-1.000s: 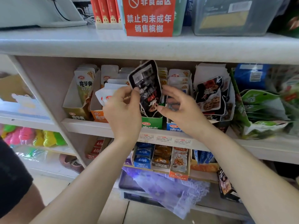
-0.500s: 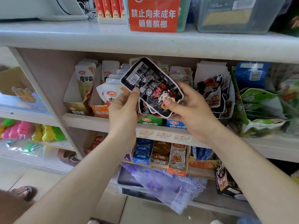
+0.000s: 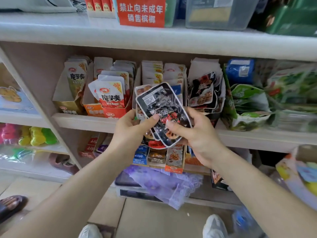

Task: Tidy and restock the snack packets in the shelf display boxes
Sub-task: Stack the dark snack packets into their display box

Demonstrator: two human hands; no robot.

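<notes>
The left hand (image 3: 130,129) and right hand (image 3: 197,134) both pinch a fanned stack of black packets (image 3: 159,102), its long axis slanting upper left to lower right; what looks like their matching box (image 3: 203,67) sits up and right on the shelf (image 3: 257,140), nearer the right hand.

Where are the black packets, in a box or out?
Out: left hand and right hand grip the black packets before the shelf.

Red sign (image 3: 141,12) on the upper shelf (image 3: 68,31): "禁止向未成年销售槟榔". White-and-red packet (image 3: 110,93): "魔芋爽", "20%". Packet (image 3: 77,79) in the gold box (image 3: 68,107): "魔芋爽".
</notes>
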